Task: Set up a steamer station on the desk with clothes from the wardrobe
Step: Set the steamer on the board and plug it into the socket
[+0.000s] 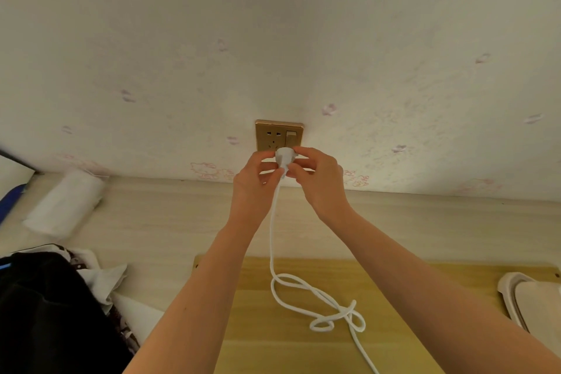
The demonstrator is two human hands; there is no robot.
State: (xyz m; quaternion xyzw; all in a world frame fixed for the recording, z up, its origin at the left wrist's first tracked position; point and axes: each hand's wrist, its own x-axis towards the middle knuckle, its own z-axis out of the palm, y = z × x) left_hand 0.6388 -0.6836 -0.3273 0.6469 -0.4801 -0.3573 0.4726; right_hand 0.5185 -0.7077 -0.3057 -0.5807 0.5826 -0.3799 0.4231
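A white plug (283, 158) is held up against the lower edge of a gold wall socket (278, 135) with a switch on its right half. My left hand (256, 179) pinches the plug from the left and my right hand (315, 176) pinches it from the right. Its white cord (303, 291) hangs down, loops on the yellow wooden board (379, 313) and runs off the bottom edge. At the right edge lies a white steamer base (531, 300), only partly visible. Dark and patterned clothes (51, 307) are piled at the lower left.
The light wood desk (170, 222) meets a pale wall with pink cartoon prints. A white plastic-wrapped roll (66, 200) lies at the left by the wall, with a blue object (12, 200) beyond it at the frame edge.
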